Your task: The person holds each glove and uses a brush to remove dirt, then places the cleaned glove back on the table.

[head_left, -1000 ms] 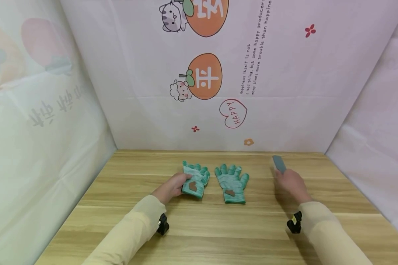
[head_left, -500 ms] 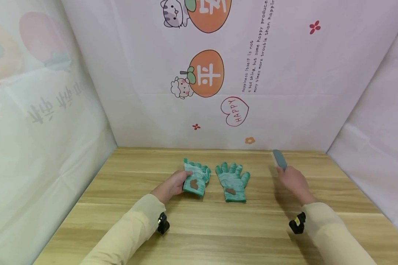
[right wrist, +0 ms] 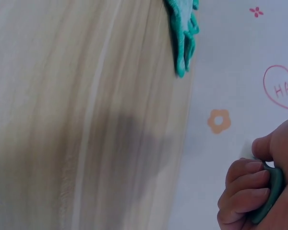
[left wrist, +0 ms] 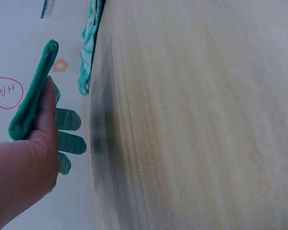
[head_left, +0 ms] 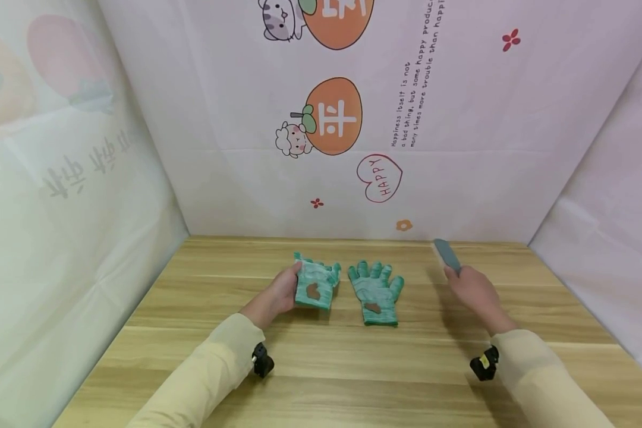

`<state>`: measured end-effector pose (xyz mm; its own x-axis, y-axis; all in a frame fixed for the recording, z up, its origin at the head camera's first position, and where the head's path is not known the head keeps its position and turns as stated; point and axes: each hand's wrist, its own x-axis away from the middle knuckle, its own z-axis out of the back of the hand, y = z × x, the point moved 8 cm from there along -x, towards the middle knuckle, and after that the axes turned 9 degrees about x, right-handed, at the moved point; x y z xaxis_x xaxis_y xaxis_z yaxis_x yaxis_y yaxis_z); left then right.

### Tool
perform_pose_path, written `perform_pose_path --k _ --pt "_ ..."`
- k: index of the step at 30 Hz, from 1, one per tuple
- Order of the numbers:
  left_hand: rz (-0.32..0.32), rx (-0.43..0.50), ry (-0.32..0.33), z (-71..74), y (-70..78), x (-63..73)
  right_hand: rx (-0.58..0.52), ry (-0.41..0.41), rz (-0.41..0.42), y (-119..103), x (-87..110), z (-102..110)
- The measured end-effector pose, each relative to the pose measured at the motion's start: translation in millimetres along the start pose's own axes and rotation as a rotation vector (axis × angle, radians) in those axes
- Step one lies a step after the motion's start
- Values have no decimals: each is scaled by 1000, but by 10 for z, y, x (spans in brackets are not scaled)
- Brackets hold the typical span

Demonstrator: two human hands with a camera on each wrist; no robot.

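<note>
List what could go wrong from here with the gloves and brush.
The raised glove is limp, its fingers drooping, so it might fold or slip in the left hand if brushed. The other glove lies loose on the table, so a bump could shift it. The right hand grips the brush at one end, so it might twist under pressure.

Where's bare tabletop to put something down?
Bare: the near table between the two sleeves, and from the left hand across to the left wall. Crowded: mid-table, where that hand holds one green glove close beside the flat glove.
</note>
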<state>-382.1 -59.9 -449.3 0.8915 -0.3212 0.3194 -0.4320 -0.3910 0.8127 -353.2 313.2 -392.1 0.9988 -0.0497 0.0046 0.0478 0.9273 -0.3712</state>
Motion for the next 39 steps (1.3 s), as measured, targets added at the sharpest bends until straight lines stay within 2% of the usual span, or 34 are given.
perform_pose_path --k 3,11,14,20,22,28,35,39 --pt "-10 23 -30 -29 23 25 2 7 5 -69 16 24" --pt "9 119 -46 -49 16 60 -27 6 15 -275 103 59" --pt "9 118 -30 -48 5 76 -28 10 27 -354 127 63" --pt "-28 106 51 -5 6 90 -22 25 65 -543 194 67" --pt "-26 117 55 -8 -1 87 -22 25 79 -614 227 65" --pt "-7 156 12 -59 -23 68 -26 26 143 -844 350 56" --pt "-1 187 -77 -178 -30 90 -54 39 238 -1132 486 42" --pt "4 180 -81 -244 -35 125 -33 44 270 -1273 547 24"
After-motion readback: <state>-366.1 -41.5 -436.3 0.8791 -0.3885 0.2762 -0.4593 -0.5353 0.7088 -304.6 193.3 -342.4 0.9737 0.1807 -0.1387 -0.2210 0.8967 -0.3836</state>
